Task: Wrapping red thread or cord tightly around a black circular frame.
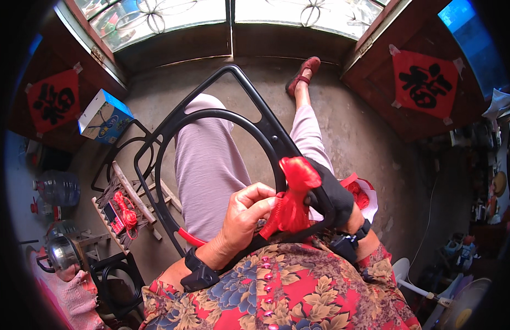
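Note:
A black frame (231, 70), a ring inside a squarish outline, rests tilted across my lap. Red cord is wound closely round its near part, with a separate red band (190, 237) on the lower left. My left hand (248, 213), bare, is closed, thumb and forefinger pinching the red cord at the wound coils (272, 217). My right hand (338, 192), in a black glove, closes about a bunched red cord bundle (299, 179) beside the frame's right corner. The bundle and frame hide most of its fingers. Both wrists carry black strapped devices.
A low wooden stool (125, 184) on the left holds a red cord hank (124, 212) and a small red device (113, 217). Another black frame (109, 159) leans behind it, near a blue box (105, 116). Right of my leg, a white bag (369, 212) contains red cord. A fan (458, 308) stands lower right.

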Action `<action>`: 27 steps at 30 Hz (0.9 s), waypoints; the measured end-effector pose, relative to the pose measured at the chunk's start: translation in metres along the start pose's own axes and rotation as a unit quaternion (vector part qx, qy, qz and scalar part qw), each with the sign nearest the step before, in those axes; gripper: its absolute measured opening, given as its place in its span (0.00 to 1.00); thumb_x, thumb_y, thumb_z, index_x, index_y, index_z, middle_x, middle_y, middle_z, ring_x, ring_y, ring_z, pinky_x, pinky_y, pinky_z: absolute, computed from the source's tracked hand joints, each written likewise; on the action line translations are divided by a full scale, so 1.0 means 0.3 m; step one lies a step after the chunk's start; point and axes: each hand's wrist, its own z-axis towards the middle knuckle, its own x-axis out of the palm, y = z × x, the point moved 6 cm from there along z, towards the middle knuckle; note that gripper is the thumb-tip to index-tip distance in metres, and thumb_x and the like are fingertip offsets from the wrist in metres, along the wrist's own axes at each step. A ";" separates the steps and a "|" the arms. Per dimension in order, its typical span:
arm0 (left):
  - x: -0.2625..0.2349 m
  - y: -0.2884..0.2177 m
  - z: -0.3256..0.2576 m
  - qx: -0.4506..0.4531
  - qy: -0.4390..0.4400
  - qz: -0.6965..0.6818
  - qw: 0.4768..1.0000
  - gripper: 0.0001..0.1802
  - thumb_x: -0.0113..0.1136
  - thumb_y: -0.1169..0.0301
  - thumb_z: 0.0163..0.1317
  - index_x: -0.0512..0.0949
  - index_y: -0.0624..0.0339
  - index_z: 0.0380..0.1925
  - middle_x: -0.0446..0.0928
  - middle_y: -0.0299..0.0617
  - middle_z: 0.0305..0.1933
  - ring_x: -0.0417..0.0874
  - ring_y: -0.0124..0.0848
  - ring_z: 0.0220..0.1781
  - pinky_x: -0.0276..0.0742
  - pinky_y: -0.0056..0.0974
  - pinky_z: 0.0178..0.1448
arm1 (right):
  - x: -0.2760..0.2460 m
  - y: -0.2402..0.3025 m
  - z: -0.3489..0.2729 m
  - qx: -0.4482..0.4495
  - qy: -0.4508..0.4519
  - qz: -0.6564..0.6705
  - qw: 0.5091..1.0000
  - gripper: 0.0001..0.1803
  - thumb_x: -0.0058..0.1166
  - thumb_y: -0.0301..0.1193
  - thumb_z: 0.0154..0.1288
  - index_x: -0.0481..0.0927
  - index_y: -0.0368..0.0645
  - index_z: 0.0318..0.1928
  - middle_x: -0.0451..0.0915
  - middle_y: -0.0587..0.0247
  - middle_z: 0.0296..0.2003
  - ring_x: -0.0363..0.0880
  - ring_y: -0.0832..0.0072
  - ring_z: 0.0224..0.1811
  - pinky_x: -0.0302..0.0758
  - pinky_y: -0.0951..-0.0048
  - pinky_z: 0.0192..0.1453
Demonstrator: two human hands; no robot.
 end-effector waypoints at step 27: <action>0.012 0.068 -0.005 -0.128 0.011 -0.130 0.983 0.24 0.38 0.56 0.70 0.70 0.66 0.50 0.78 0.54 0.43 0.82 0.40 0.40 0.79 0.41 0.45 | -0.143 -0.150 -0.003 -0.073 -0.020 0.277 0.958 0.17 0.44 0.34 0.70 0.68 0.35 0.52 0.74 0.61 0.39 0.75 0.75 0.37 0.72 0.74 0.42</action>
